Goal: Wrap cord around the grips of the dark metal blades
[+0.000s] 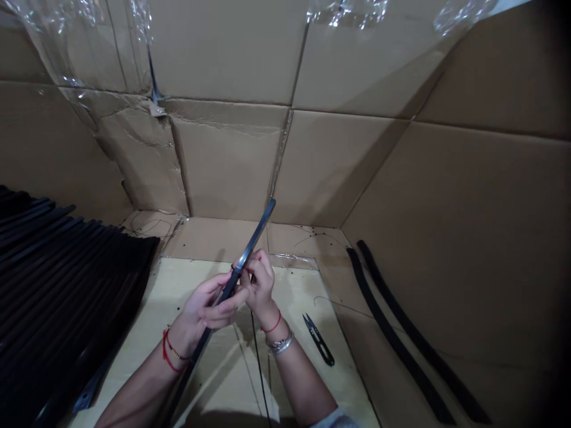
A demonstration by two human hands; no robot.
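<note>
A long, slightly curved black strip runs up from the bottom of the view, tilted to the right at its top end. My left hand is wrapped round its middle, fingers across the front. Just above, my right hand has its fingers bent in at the strip's right side, where a small dark band crosses it. What the right fingertips pinch is too small to make out. A thin black cord hangs down from between the hands.
Many black strips lie stacked at the left. Black thread snips rest on the pale board to the right. Two curved black strips lie further right. Cardboard walls stand behind and beside.
</note>
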